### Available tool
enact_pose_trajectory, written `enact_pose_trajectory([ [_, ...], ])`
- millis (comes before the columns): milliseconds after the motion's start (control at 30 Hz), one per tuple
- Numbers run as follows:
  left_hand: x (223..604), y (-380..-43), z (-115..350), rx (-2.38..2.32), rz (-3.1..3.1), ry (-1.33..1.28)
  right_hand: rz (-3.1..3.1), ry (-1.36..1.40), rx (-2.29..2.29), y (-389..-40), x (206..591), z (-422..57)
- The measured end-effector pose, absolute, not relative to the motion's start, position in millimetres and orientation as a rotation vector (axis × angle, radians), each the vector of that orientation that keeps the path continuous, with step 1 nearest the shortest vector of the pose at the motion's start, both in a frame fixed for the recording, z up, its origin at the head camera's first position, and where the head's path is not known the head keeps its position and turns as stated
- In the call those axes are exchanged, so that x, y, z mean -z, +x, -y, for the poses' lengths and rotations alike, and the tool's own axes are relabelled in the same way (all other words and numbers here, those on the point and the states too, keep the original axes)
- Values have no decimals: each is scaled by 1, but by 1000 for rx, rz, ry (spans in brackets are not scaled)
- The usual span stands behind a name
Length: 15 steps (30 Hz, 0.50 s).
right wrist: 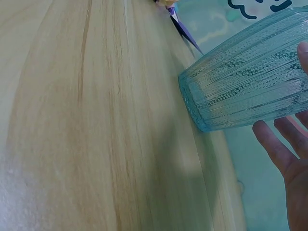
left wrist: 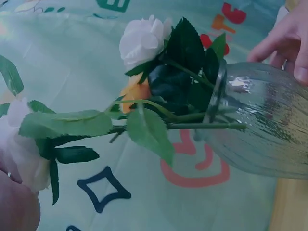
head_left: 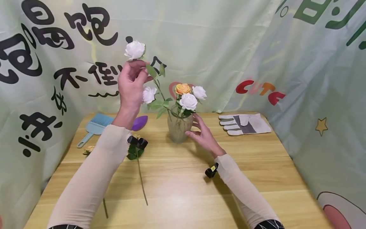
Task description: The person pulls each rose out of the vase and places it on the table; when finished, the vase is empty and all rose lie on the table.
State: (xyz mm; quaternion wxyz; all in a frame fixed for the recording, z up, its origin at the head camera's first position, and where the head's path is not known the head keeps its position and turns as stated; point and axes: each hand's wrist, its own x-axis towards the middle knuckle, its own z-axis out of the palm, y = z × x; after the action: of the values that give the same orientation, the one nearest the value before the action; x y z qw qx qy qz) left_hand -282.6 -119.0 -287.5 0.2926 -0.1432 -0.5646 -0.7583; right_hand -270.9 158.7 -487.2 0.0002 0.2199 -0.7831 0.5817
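High at left, my left hand pinches a white rose just under its bloom. A leafy stem slants below these fingers toward the mouth of a ribbed glass vase. In the left wrist view, a cut stem end overlaps the vase. My right hand rests against the vase's right side, thumb on the front, fingers spread along the edge. From the vase rise an orange rose and white roses; another white rose leans out left, close to my left wrist.
A blue dustpan with brush and a purple leaf-shaped piece lie at back left. Partly behind my left sleeve, long-stemmed flowers lie on the wooden table. A grey-and-white work glove lies at back right, before a printed curtain.
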Motion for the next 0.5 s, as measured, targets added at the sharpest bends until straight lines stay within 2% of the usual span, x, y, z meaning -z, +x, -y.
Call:
enact_pose_trajectory([
  [500,300,-293,93,1999,1735,-306,2464,677,-1847,-270,486,-159],
])
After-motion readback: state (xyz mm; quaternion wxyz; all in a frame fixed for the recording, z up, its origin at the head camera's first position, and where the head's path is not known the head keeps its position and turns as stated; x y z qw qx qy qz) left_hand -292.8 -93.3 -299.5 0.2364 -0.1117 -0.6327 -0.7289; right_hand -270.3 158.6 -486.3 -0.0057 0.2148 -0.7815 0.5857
